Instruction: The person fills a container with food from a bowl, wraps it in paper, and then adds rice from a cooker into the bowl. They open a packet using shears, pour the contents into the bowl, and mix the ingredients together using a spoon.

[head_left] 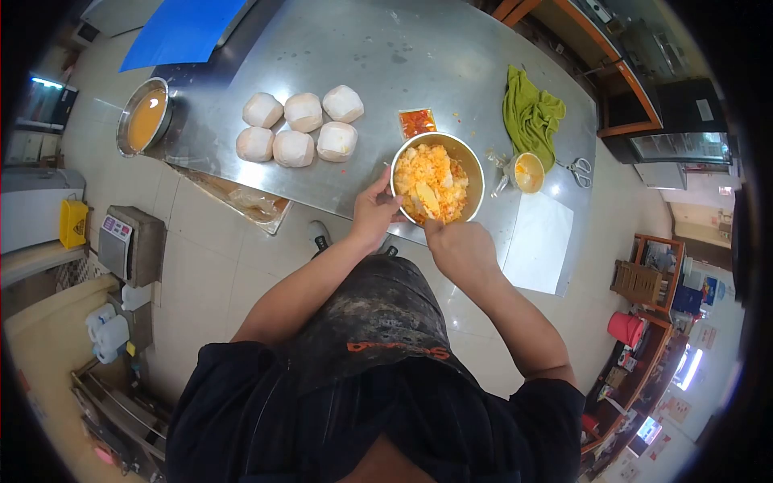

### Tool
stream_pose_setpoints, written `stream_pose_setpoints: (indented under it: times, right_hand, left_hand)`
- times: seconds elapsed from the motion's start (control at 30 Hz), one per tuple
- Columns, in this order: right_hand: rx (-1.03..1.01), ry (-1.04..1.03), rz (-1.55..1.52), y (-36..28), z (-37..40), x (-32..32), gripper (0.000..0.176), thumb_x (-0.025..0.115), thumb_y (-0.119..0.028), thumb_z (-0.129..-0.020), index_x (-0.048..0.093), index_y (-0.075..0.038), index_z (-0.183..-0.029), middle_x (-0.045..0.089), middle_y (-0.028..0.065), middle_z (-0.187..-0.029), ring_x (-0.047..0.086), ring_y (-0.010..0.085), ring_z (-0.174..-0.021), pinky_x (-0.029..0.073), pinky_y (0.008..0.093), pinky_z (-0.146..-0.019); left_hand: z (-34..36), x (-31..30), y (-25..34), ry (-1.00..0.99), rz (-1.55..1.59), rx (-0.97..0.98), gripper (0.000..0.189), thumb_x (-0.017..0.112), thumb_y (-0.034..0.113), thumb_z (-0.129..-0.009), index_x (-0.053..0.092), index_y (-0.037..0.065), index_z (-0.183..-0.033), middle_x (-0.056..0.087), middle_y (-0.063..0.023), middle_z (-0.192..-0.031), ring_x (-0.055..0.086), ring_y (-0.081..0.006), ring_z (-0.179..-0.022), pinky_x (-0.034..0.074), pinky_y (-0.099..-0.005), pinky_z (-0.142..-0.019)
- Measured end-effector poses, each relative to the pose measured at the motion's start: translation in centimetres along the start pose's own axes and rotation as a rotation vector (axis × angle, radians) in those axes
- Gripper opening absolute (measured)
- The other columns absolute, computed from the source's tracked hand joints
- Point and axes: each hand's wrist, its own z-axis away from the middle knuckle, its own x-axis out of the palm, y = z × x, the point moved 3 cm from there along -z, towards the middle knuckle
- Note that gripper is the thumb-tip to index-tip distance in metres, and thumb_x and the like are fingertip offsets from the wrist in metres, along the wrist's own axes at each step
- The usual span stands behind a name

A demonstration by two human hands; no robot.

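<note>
A round metal bowl (480, 190) near the table's front edge holds a crumbly orange and white mixture (435, 167). My left hand (374, 212) grips the bowl's left side, thumb at the rim. My right hand (462, 248) is closed around the handle of a spoon (426, 194), whose yellowish, coated head rests in the mixture; the handle is mostly hidden by the fingers. Just behind the bowl lies a small clear packet (417, 123) with red-orange contents. Left of it, several pale, rounded bun-like pieces (293, 148) sit in two rows.
A metal bowl of orange liquid (148, 119) stands at the left edge of the steel table (378, 56). To the right are a green cloth (531, 113), a small tub (528, 173), scissors (579, 171) and a white sheet (539, 241). A blue sheet (181, 32) lies at the far left.
</note>
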Motion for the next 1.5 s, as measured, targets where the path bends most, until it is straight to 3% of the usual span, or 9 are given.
stream_pose_setpoints:
  times: [0.23,0.37,0.57,0.8,0.9,1.0,1.13,1.3,1.5]
  right_hand:
    - [0.092,0.010,0.028,4.8,-2.6,1.3,0.021,0.058,-0.010,-0.079,0.063,-0.010,-0.099,0.064,0.0128,-0.067,0.067,0.0307,-0.064,0.053,0.0421,-0.055]
    - [0.159,-0.035,0.107,2.9,-0.1,-6.0,0.011,0.055,-0.011,-0.084,0.064,-0.005,-0.086,0.067,0.0141,-0.071,0.069,0.0299,-0.066,0.054,0.0412,-0.056]
    - [0.149,-0.021,-0.036,0.3,-1.5,3.5,0.013,0.053,-0.011,-0.084,0.064,-0.005,-0.084,0.067,0.0158,-0.070,0.068,0.0315,-0.063,0.053,0.0420,-0.055]
    - [0.336,-0.004,0.003,3.0,-0.5,-3.5,0.014,0.052,-0.009,-0.084,0.064,-0.003,-0.083,0.067,0.0176,-0.074,0.068,0.0339,-0.068,0.054,0.0431,-0.060]
    - [0.430,0.066,-0.028,4.7,-1.8,2.4,0.013,0.053,-0.007,-0.083,0.065,-0.004,-0.084,0.067,0.0168,-0.074,0.068,0.0330,-0.068,0.054,0.0430,-0.060]
    - [0.352,0.089,-0.011,6.9,-2.4,2.8,0.012,0.054,-0.005,-0.082,0.065,-0.004,-0.087,0.066,0.0161,-0.073,0.068,0.0322,-0.071,0.054,0.0423,-0.061]
    - [0.279,0.088,0.047,6.9,-0.3,-6.8,0.012,0.053,-0.004,-0.080,0.060,-0.006,-0.090,0.065,0.0151,-0.072,0.066,0.0318,-0.067,0.051,0.0440,-0.061]
    - [0.176,0.086,0.131,9.0,-5.1,-2.3,0.009,0.056,-0.009,-0.083,0.060,-0.005,-0.090,0.065,0.0148,-0.071,0.066,0.0321,-0.068,0.052,0.0419,-0.059]
    - [-0.125,-0.180,0.005,11.9,-10.3,3.2,0.023,0.060,-0.013,-0.083,0.056,-0.013,-0.105,0.064,0.0134,-0.074,0.066,0.0329,-0.074,0.051,0.0431,-0.062]
  left_hand:
    - [-0.1,0.7,0.4,0.049,0.001,0.067,0.068,0.053,-0.011,-0.088,0.029,0.007,-0.149,0.052,-0.0065,-0.110,0.062,-0.0159,-0.090,0.061,-0.0310,-0.074]
    - [-0.4,0.9,0.0,0.060,0.011,0.064,0.068,0.053,-0.011,-0.089,0.028,0.008,-0.150,0.052,-0.0075,-0.112,0.062,-0.0167,-0.091,0.060,-0.0312,-0.074]
    - [-0.5,1.0,-0.7,0.103,-0.070,0.130,0.069,0.056,-0.010,-0.088,0.029,0.007,-0.150,0.055,-0.0064,-0.107,0.061,-0.0141,-0.083,0.057,-0.0283,-0.067]
    - [-1.1,1.3,-0.5,0.121,-0.200,0.158,0.070,0.055,-0.012,-0.087,0.027,0.004,-0.149,0.055,-0.0080,-0.116,0.061,-0.0124,-0.084,0.057,-0.0276,-0.066]
    - [-0.9,1.1,-1.0,0.139,-0.248,0.167,0.069,0.054,-0.012,-0.086,0.029,0.004,-0.149,0.050,-0.0079,-0.114,0.059,-0.0126,-0.085,0.059,-0.0282,-0.068]
    - [-1.9,0.8,-1.2,0.137,-0.186,0.226,0.067,0.056,-0.009,-0.082,0.038,0.005,-0.145,0.043,-0.0065,-0.103,0.054,-0.0128,-0.082,0.059,-0.0275,-0.068]
    - [-3.8,-1.3,-1.1,0.126,-0.434,0.326,0.066,0.056,-0.007,-0.078,0.046,0.005,-0.141,0.047,-0.0082,-0.096,0.053,-0.0153,-0.081,0.050,-0.0291,-0.071]
    - [-4.7,-1.7,1.2,-0.044,-0.755,0.324,0.065,0.052,-0.014,-0.081,0.044,0.005,-0.142,0.048,-0.0071,-0.115,0.060,-0.0184,-0.101,0.057,-0.0265,-0.069]
    - [-5.5,-1.1,4.2,-0.231,-0.569,0.092,0.067,0.050,-0.016,-0.079,0.046,0.008,-0.142,0.053,-0.0077,-0.117,0.061,-0.0182,-0.100,0.057,-0.0268,-0.068]
